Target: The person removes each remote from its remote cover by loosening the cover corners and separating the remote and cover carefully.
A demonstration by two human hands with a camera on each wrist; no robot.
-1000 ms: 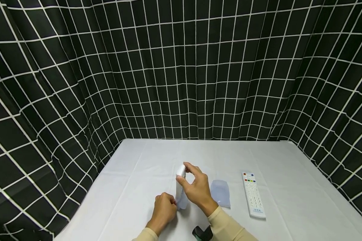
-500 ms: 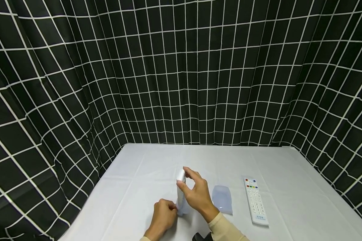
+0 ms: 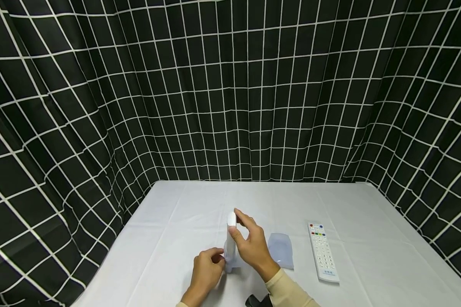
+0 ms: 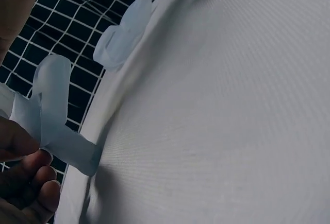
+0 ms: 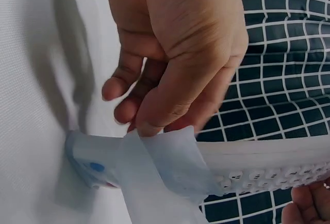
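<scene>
My right hand (image 3: 253, 247) grips the upper end of a white remote control (image 3: 231, 232), held upright over the table. Around its lower end sits a translucent bluish cover (image 5: 93, 157), through which a blue button shows in the right wrist view. My left hand (image 3: 205, 270) pinches the cover's edge between thumb and finger. In the left wrist view, a loose flap of the cover (image 4: 54, 98) stands out beside those fingers (image 4: 26, 172). The remote's keypad (image 5: 268, 177) faces down in the right wrist view, with right fingertips (image 5: 309, 201) near the far end.
A second translucent cover (image 3: 280, 250) lies flat on the white table (image 3: 169, 256), right of my hands. Farther right lies another white remote (image 3: 322, 252) with coloured buttons. A dark object (image 3: 258, 301) shows by the right forearm. A black gridded curtain (image 3: 230, 106) surrounds the table.
The held remote has turned slightly and stands more upright. The cover's flap now spreads out to the right at its lower end, while my left fingers stay at its edge.
</scene>
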